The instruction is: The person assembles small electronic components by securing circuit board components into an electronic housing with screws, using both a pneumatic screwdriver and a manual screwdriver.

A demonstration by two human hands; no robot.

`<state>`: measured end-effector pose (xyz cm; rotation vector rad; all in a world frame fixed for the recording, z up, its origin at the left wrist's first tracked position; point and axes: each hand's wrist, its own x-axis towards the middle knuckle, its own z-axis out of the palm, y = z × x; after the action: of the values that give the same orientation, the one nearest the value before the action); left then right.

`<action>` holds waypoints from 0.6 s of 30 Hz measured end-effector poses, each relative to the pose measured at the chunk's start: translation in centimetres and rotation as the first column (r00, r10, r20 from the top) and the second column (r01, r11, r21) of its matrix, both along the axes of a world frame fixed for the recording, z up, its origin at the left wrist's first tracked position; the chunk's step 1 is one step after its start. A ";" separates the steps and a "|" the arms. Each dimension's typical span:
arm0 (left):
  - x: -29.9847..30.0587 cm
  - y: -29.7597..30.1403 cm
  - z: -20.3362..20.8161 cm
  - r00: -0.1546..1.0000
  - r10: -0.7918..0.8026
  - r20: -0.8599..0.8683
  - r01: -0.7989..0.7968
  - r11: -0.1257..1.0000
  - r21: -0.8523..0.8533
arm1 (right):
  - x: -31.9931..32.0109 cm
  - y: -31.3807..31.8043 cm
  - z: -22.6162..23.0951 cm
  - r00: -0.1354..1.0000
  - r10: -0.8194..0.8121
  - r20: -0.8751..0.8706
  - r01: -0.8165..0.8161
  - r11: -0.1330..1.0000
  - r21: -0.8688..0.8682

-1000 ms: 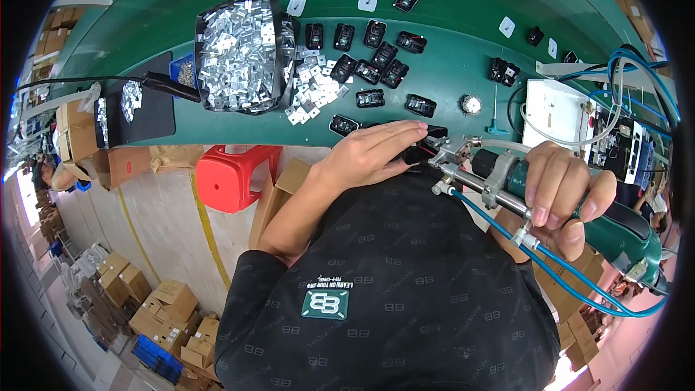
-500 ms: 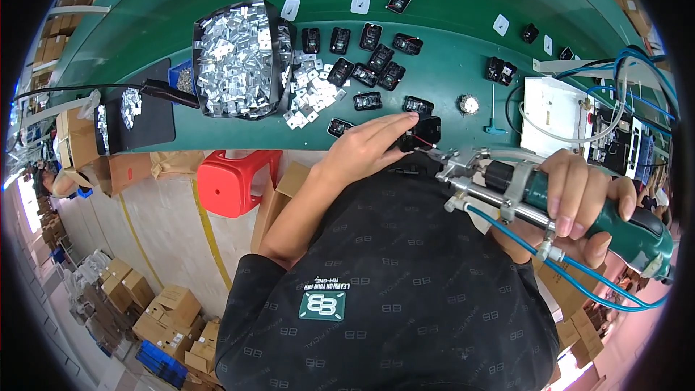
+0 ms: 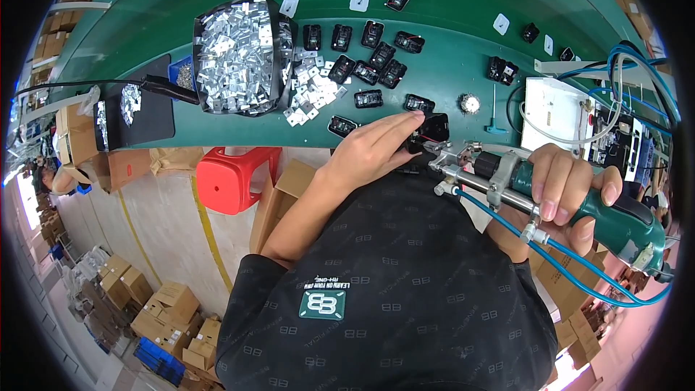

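My left hand (image 3: 371,148) is closed on a small black plastic housing (image 3: 436,126) at the table's front edge, its fingers pressed along the housing's left side. A thin red wire shows by it. With my right hand (image 3: 565,187) I grip a green electric screwdriver (image 3: 615,217) fitted with a metal feed attachment (image 3: 467,177) and blue air hoses (image 3: 499,219). Its nose points left and meets or nearly meets the housing; the exact contact is too small to tell. Just beyond my left fingertips lies another black housing (image 3: 418,103).
A black bin (image 3: 237,58) full of small metal plates stands at the left, with loose plates (image 3: 313,94) spilled beside it. Several black housings (image 3: 365,72) lie mid-table. A silvery round pile (image 3: 469,104), a green-handled hex key (image 3: 495,129) and a white machine (image 3: 544,112) are at the right.
The screwdriver and my right hand have shifted slightly left and up, its nose closer to the housing. The housing has tilted a little in my left hand.
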<state>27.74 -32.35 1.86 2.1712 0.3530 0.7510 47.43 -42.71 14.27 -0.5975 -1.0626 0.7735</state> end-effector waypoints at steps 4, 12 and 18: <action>0.0 -0.1 -0.3 1.000 -0.001 0.001 0.001 1.000 0.017 | 0.0 -0.1 -0.5 1.000 -0.003 -0.008 0.003 1.000 0.011; 0.1 -0.2 -0.2 1.000 0.005 0.012 -0.005 0.999 0.036 | -0.4 0.2 -0.5 1.000 -0.008 -0.014 0.008 1.000 -0.002; 0.5 0.2 -0.1 0.998 0.022 0.060 -0.023 1.000 0.019 | -0.5 0.4 -0.5 0.997 -0.055 -0.048 0.054 0.998 -0.015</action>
<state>28.27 -32.11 1.72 2.1613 0.3407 0.8336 46.92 -42.34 13.74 -0.6145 -0.9937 0.7444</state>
